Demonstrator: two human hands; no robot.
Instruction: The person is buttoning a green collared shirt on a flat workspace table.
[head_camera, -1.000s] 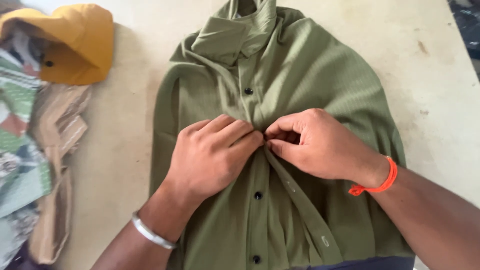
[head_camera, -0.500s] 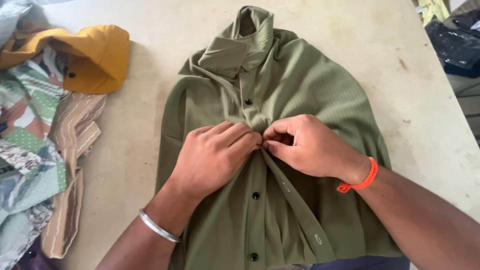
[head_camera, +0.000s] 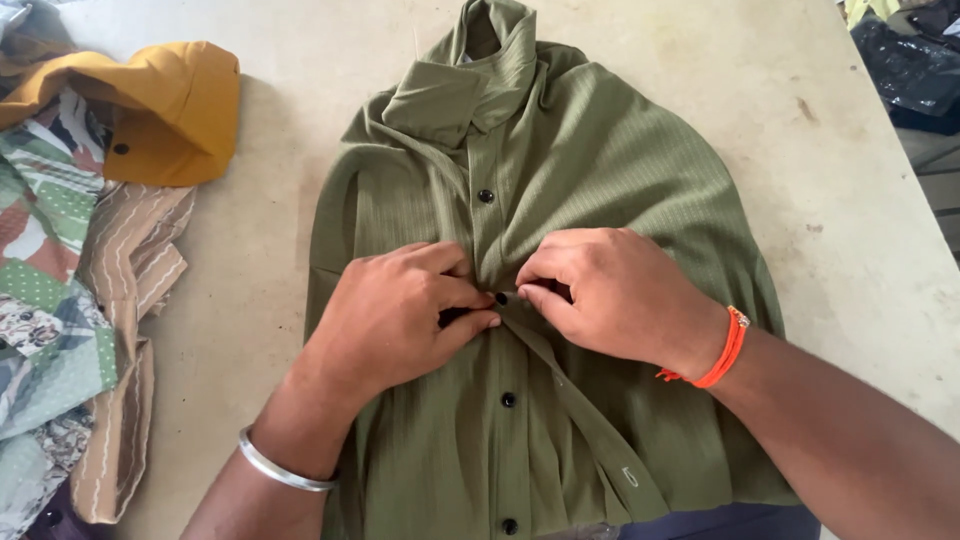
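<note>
Olive shirt (head_camera: 600, 200) lies soft and light mid-table; left hand (head_camera: 400, 320) and right hand (head_camera: 615, 295) pinch its button placket (head_camera: 500, 300), the best hold.

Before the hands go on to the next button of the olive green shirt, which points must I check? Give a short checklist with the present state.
1. Olive green ribbed shirt lies front up on the pale table: ok.
2. Left hand and right hand both pinch the placket at the middle black button: ok.
3. Middle button fully through its hole: cannot tell.
4. Placket below lies straight: not ok, its edge runs diagonally.
5. Black button below in view: ok.
</note>
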